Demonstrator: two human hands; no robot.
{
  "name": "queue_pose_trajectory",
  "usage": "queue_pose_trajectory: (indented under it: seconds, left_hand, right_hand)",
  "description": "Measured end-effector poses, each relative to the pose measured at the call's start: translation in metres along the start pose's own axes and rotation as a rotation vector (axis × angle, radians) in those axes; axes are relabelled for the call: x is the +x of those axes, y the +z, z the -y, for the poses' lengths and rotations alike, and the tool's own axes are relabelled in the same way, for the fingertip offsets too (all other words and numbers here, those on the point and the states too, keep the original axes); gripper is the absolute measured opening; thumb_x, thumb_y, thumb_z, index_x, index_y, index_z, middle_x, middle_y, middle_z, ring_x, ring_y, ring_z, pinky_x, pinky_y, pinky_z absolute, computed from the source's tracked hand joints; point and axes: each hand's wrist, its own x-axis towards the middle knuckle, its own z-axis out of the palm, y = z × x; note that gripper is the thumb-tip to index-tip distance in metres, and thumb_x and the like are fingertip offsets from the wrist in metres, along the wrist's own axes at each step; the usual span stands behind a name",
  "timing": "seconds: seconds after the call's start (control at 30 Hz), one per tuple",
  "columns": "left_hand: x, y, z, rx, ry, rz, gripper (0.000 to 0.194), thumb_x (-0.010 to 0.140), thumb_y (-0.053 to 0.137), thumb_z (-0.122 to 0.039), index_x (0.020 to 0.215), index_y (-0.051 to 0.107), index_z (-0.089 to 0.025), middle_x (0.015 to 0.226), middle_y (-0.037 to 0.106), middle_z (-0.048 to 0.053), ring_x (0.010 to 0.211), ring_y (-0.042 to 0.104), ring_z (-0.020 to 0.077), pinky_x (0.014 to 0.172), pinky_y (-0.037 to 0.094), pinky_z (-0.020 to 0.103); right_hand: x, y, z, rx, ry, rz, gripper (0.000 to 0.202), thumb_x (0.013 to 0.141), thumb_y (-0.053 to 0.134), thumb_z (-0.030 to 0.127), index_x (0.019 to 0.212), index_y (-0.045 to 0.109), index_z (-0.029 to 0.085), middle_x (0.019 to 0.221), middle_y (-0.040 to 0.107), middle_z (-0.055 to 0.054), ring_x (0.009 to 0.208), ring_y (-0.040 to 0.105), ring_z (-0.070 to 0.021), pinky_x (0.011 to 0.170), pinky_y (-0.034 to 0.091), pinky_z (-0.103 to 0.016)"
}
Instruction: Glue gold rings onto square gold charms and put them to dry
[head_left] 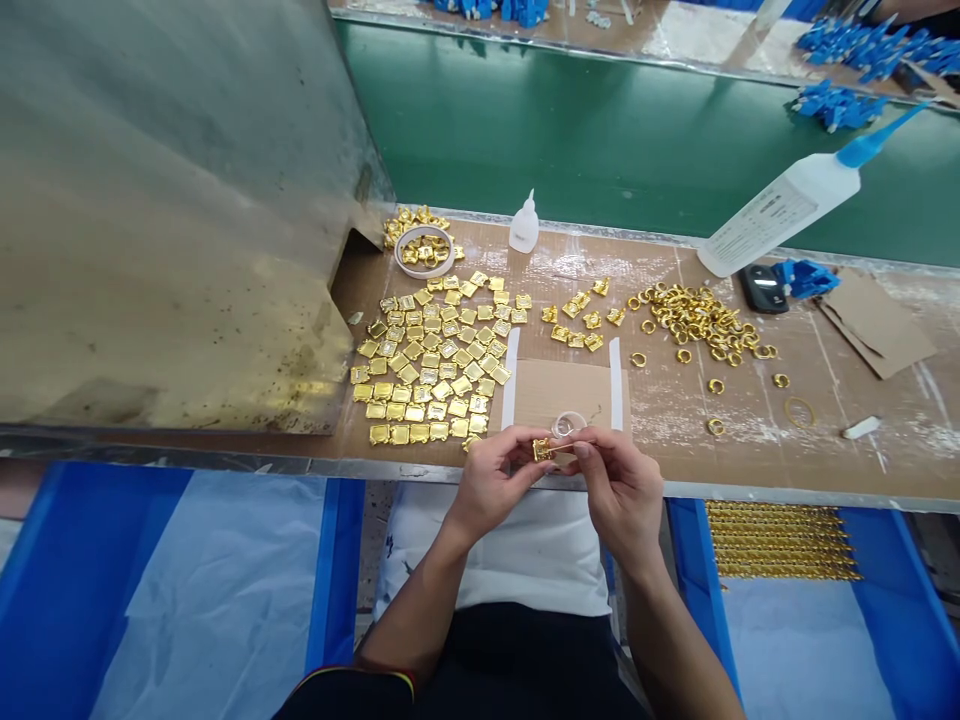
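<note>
Over the bench's front edge, my left hand pinches a small gold metal piece between thumb and fingertips. Close beside it, my right hand is closed on a thin stick whose tip reaches the gold piece. A small clear round dish lies just behind my fingers on a cardboard pad edged with white tape. To the left, flat gold square pieces lie in rows. Several gold pieces with rings attached stand behind the pad, and loose gold rings are heaped to the right.
A metal housing rises at the left. Behind stand a small white bottle and a large leaning bottle, before a green belt. Blue trays sit below the bench; the right one holds rows of gold pieces.
</note>
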Motion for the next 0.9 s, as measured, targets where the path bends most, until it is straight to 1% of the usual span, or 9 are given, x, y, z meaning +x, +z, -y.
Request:
queue_pose_trajectory:
  seconds: [0.17,0.33,0.47,0.6,0.77,0.9]
  left_hand:
    - [0.0010,-0.0001,-0.0020,0.009,0.012,-0.003,0.034,0.088,0.077,-0.040,0.108,0.076,-0.013,0.087,0.080,0.010,0.071,0.074,0.0175,0.065,0.062,0.026]
    - [0.0019,-0.0002,-0.0039,0.009,0.023,0.000,0.030,0.088,0.077,-0.036,0.108,0.076,-0.013,0.088,0.080,0.009,0.069,0.074,0.0165,0.064,0.061,0.024]
    - [0.0011,-0.0001,-0.0024,0.030,0.023,-0.005,0.032,0.088,0.077,-0.038,0.108,0.075,-0.013,0.086,0.080,0.009,0.068,0.073,0.0164,0.064,0.061,0.025]
    - [0.0006,0.0002,-0.0008,0.025,0.018,-0.007,0.032,0.088,0.077,-0.040,0.107,0.075,-0.014,0.089,0.080,0.010,0.070,0.074,0.0173,0.065,0.062,0.026]
    - [0.0008,0.0002,-0.0005,0.007,0.024,-0.003,0.031,0.088,0.077,-0.038,0.107,0.075,-0.014,0.091,0.080,0.010,0.071,0.075,0.0174,0.066,0.063,0.026]
    - [0.0006,0.0002,-0.0013,0.030,0.022,-0.004,0.031,0.088,0.077,-0.039,0.107,0.076,-0.014,0.088,0.080,0.010,0.069,0.074,0.0169,0.065,0.062,0.025]
  right_hand:
    - [0.0002,-0.0005,-0.0007,-0.025,0.002,0.006,0.015,0.100,0.062,0.033,0.095,0.073,0.024,0.078,0.078,-0.002,0.058,0.074,-0.0180,0.056,0.063,-0.027]
    - [0.0008,-0.0004,0.0000,-0.011,0.008,0.005,0.012,0.100,0.062,0.029,0.096,0.073,0.024,0.084,0.080,-0.003,0.059,0.075,-0.0174,0.054,0.063,-0.026]
    - [0.0012,-0.0009,0.0002,0.004,0.003,0.011,0.013,0.100,0.062,0.028,0.095,0.073,0.025,0.086,0.080,-0.002,0.058,0.074,-0.0168,0.053,0.063,-0.025]
    - [0.0013,-0.0011,0.0004,-0.017,0.007,0.011,0.015,0.100,0.061,0.030,0.094,0.074,0.025,0.083,0.080,-0.003,0.058,0.074,-0.0183,0.052,0.063,-0.026]
    - [0.0026,-0.0010,0.0025,-0.025,-0.022,0.013,0.013,0.099,0.061,0.026,0.092,0.073,0.025,0.079,0.079,-0.001,0.053,0.072,-0.0166,0.052,0.062,-0.025]
    - [0.0029,-0.0014,0.0034,-0.042,-0.012,0.026,0.015,0.100,0.060,0.029,0.091,0.072,0.025,0.078,0.078,-0.002,0.055,0.073,-0.0177,0.052,0.062,-0.026]
